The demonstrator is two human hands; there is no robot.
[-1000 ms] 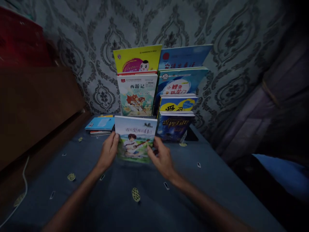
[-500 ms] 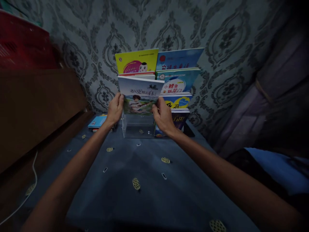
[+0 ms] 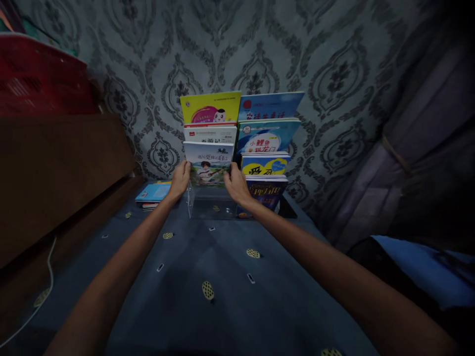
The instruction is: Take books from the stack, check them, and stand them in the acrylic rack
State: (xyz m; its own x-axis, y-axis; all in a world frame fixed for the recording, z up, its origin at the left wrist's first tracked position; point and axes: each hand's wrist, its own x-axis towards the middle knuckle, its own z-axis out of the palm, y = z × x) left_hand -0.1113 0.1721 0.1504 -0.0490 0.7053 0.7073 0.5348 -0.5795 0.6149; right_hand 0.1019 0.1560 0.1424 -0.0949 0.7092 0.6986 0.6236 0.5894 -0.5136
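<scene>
Both hands hold a white-and-green picture book [image 3: 209, 163] upright, its cover showing a child on grass. My left hand [image 3: 180, 179] grips its left edge and my right hand [image 3: 234, 183] its right edge. The book stands in the left column of a clear tiered display stand [image 3: 211, 206], above the bare front tier. Behind it rise a white book [image 3: 210, 134] and a yellow book [image 3: 210, 107]. The right column holds several books: a dark blue one [image 3: 267, 192] in front, then a yellow-and-blue one [image 3: 264, 163], then two blue ones [image 3: 265, 136].
A small stack of books [image 3: 154, 194] lies flat left of the stand on the dark blue patterned cloth [image 3: 208, 287]. A brown wooden board [image 3: 55, 168] lines the left, with a red crate [image 3: 37, 74] above and a white cable [image 3: 44, 291] below. Curtains [image 3: 426, 148] hang at right.
The book was low in front of the stand, then lifted up and back. Now it sits lower into the stand's left column, in front of the white book.
</scene>
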